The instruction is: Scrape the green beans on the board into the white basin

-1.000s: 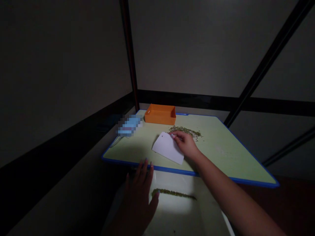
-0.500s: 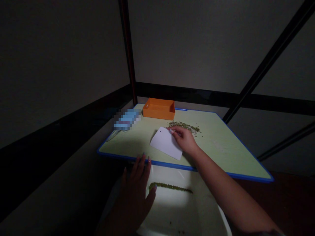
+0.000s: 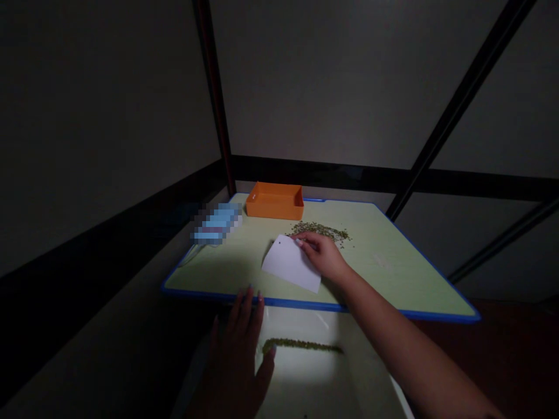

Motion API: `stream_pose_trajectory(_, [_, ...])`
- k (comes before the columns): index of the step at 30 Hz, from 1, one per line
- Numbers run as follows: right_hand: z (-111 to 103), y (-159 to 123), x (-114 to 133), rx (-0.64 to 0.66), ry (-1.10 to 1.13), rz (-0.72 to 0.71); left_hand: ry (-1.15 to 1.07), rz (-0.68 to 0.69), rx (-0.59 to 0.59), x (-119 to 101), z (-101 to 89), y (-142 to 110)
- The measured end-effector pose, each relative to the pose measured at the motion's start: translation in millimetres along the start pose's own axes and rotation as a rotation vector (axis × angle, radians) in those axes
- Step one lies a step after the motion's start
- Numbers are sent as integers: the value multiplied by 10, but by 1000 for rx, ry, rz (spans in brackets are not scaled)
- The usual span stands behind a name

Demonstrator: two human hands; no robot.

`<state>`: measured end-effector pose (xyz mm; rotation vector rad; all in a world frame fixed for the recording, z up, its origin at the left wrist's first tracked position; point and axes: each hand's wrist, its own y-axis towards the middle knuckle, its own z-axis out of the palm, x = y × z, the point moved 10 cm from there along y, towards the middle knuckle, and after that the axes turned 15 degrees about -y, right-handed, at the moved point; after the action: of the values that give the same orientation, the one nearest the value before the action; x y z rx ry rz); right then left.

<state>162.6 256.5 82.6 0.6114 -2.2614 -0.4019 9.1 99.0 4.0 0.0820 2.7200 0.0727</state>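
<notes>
Between its thumb and fingers, my right hand (image 3: 324,256) grips a thin white card (image 3: 292,263) with a small hole near one corner. The card is tilted over the pale green tabletop (image 3: 406,285). Just beyond my fingers, a loose scatter of small greenish-brown seeds or grains (image 3: 323,230) lies on the table. My left hand (image 3: 240,349) is open, fingers spread, at the left side of a white tub (image 3: 310,384) below the table's near edge. A line of the same-looking grains (image 3: 301,344) lies inside the tub, beside my left thumb.
An orange open box (image 3: 274,208) stands at the back left of the table. A blurred-out light blue item (image 3: 216,224) with a white cord lies at the left edge. Blue edging (image 3: 305,304) rims the table. Walls with dark beams stand behind and to the left.
The view has shifted slightly, so the table and box appear lower and a little further left. My right hand still holds the card in nearly the same place; my left hand stays by the tub.
</notes>
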Motion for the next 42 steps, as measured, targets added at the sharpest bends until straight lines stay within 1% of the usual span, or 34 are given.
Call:
stream_pose_trajectory(5, [-9, -11, 21, 10, 1, -18, -12, 53, -26, -61, -40, 6])
stream_pose_trajectory(10, [-20, -22, 91, 30, 24, -50, 13, 26, -15, -40, -18, 14])
stream_pose_trajectory(16, [2, -56, 174, 72, 46, -97, 18, 35, -27, -51, -26, 5])
stream_pose_trajectory(20, [16, -70, 191, 90, 93, -92, 8, 35, -17, -45, -13, -6])
stream_pose_trajectory(23, [-27, -54, 167, 70, 144, -55, 7, 49, -65, -38, -24, -19])
stream_pose_trajectory(27, [-187, 1, 194, -6, 133, -50, 47, 42, -228, -23, -127, -54])
stream_pose_trajectory(29, [-216, 35, 259, 19, 73, -67, 71, 21, -267, -18, -156, -64])
stream_pose_trajectory(32, [-212, 59, 421, 101, -113, -109, 92, -33, -272, -1, -172, -62])
stream_pose_trajectory(34, [-236, 40, 564, 126, -307, -140, 103, -56, -283, -5, -194, -64])
stream_pose_trajectory(36, [-288, -13, 705, 120, -548, -139, 107, -64, -294, -17, -214, -69])
stream_pose_trajectory(38, [-346, -117, 855, 97, -784, -119, 108, -69, -293, -23, -217, -75])
stream_pose_trajectory(39, [-336, -195, 958, 100, -871, -140, 110, -69, -287, -26, -212, -77])
stream_pose_trajectory(40, [-309, -292, 1084, 96, -936, -186, 113, -63, -279, -31, -204, -78])
stream_pose_trajectory(42, [-246, -524, 1372, 28, -1022, -297, 116, -46, -270, -38, -197, -81])
